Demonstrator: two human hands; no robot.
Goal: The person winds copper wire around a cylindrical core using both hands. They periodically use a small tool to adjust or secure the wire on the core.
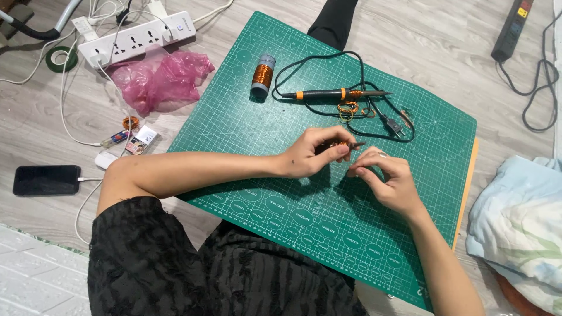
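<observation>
Copper-coloured wire coil on a thin dark rod (pixel 342 144), pinched in the left hand (pixel 310 155) grip at mat centre, could slip or unravel if the right hand (pixel 389 178), fingertips closed at its three o'clock, tugs hard.

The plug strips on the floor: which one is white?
The white power strip at the top left, with cables plugged in beside the pink plastic bag. The other strip, at the top right, is black.
</observation>
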